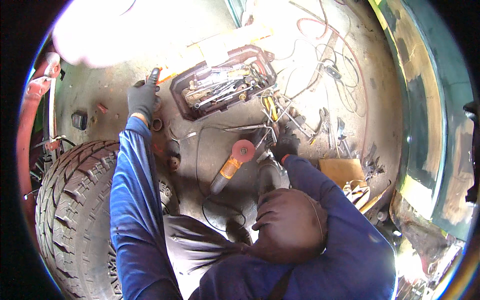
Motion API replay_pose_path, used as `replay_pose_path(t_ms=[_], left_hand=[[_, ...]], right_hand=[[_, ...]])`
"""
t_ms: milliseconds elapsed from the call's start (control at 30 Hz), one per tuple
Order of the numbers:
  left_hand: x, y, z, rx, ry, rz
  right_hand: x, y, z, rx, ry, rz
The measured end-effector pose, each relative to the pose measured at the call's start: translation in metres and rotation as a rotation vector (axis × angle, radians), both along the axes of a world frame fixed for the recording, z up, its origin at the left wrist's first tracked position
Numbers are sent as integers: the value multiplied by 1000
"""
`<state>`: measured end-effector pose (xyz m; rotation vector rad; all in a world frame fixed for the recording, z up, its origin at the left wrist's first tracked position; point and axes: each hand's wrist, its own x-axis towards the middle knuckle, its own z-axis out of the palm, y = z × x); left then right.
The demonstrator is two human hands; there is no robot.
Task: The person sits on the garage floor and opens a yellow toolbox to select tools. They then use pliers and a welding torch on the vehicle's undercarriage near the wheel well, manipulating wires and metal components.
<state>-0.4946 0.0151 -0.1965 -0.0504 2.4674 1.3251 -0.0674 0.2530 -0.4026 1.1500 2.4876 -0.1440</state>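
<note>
My left hand point(142, 97), in a dark glove, is at the left end of a long orange lid point(200, 52), with fingers curled at its edge. Glare washes out most of the lid. Next to it stands a dark open toolbox point(181, 102) full of wrenches point(220, 95) and other metal tools. My right hand point(287, 143), also gloved, reaches down to a pile of hand tools on the floor, close to yellow-handled pliers point(271, 108). Shadow hides its fingers and anything in them. An angle grinder point(231, 167) with a reddish disc lies between my arms.
A large off-road tyre point(75, 215) stands at the left, beside a red metal frame point(37, 95). Cables and a hose point(357, 65) loop across the floor at the far right. A patchy green vehicle panel point(425, 100) borders the right. Cardboard point(342, 171) lies by my right arm.
</note>
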Motion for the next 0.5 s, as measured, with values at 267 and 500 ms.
replay_pose_path(t_ms=[267, 500], left_hand=[[5, 3, 4, 25, -8, 32], [8, 6, 5, 99, -1, 81]], right_hand=[[17, 7, -18, -100, 203, 1], [48, 33, 47, -564, 291, 21]])
